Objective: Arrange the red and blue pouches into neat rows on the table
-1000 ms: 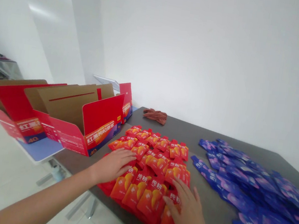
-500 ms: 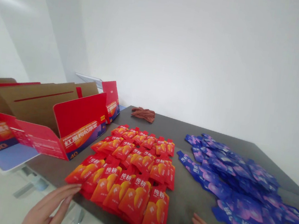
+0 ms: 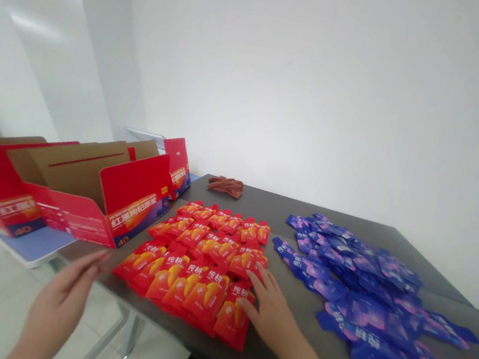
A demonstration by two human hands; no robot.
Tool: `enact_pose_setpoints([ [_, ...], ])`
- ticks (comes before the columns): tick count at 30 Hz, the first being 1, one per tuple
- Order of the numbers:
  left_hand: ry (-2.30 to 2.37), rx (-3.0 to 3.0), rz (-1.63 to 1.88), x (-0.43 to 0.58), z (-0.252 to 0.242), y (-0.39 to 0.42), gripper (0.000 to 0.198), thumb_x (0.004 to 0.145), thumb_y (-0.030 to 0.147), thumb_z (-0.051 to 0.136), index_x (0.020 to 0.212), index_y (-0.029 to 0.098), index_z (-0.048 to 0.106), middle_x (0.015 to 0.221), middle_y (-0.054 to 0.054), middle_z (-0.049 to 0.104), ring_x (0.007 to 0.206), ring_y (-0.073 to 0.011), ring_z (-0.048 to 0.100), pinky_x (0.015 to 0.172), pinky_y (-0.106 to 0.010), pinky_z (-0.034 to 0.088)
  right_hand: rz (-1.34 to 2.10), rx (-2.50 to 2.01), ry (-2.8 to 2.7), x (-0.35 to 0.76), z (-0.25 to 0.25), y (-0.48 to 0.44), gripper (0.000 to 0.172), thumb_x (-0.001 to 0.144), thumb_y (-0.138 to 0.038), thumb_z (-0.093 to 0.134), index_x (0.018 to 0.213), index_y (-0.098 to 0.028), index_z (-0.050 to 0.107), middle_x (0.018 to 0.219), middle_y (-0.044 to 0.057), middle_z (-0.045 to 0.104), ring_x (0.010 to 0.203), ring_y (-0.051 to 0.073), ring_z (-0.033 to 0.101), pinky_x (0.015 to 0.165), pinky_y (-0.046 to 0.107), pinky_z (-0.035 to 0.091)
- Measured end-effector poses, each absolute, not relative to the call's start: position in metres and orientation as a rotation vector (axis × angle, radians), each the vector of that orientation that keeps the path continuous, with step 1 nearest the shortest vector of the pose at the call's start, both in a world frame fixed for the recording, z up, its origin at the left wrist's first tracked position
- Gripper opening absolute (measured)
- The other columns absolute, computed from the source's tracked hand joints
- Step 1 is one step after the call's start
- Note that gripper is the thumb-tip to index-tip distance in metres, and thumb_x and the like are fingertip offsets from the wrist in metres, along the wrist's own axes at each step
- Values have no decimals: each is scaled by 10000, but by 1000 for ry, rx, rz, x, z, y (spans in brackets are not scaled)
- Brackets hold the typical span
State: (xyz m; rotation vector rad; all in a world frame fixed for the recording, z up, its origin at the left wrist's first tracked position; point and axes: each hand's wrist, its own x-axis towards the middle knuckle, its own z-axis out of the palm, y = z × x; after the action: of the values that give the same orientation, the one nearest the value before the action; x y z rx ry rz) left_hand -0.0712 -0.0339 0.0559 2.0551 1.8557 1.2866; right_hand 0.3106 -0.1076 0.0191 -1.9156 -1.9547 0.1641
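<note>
Red-orange pouches (image 3: 190, 295) lie in overlapping rows on the dark table. My right hand (image 3: 268, 308) rests at the right side of these rows, its fingers spread over the upper part of the nearest right-hand pouch (image 3: 232, 320). No pouch is lifted in it. Off the table's near left edge, my left hand (image 3: 65, 292) hangs with fingers stretched out and holding nothing. Its fingertips are a little left of the front-left pouch (image 3: 139, 260). To the right of my right hand spreads a loose heap of blue-purple pouches (image 3: 367, 286).
Open red cardboard boxes (image 3: 134, 200) with brown insides stand at the left on a blue-topped surface (image 3: 41, 244). A brown cloth-like bundle (image 3: 226, 186) lies on the far side of the dark table (image 3: 280, 203). Behind it rises a white wall (image 3: 305, 93).
My right hand has moved left and forward from beside the red-orange pouches onto their right edge. My left hand has drawn away from the front-left pouches. The view has shifted slightly.
</note>
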Motion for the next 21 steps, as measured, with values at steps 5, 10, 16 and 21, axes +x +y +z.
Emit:
enact_pose_setpoints([
  [5,1281,2562,909,9,102,35,489,929,460,331,1236,168,575,1318,-82,572,1240,-225,506,1097,-410,358,309,-1926,-1953,307,12,-69,595,900,-560,458,1385,-216,485,1502,69,254,1394,291,200,1136,439,222],
  [10,757,2914,196,75,81,57,427,954,378,350,1302,217,536,1386,-62,510,1309,-210,435,1140,-436,280,306,-1948,-1896,311,4,-65,583,906,-529,444,1379,-192,492,1487,80,287,1386,282,223,1135,422,226],
  [16,644,3013,82,94,66,49,399,966,358,344,1262,220,572,1349,-73,547,1284,-222,464,1134,-461,278,296,-1957,-1856,307,1,-69,588,885,-530,485,1368,-197,505,1497,81,264,1383,303,223,1116,433,264],
  [21,672,3001,191,99,67,49,392,942,329,394,1275,208,563,1346,-85,548,1254,-227,491,1094,-425,362,264,-1948,-1838,303,8,-71,579,886,-507,504,1373,-194,498,1500,83,255,1372,304,245,1117,449,265],
])
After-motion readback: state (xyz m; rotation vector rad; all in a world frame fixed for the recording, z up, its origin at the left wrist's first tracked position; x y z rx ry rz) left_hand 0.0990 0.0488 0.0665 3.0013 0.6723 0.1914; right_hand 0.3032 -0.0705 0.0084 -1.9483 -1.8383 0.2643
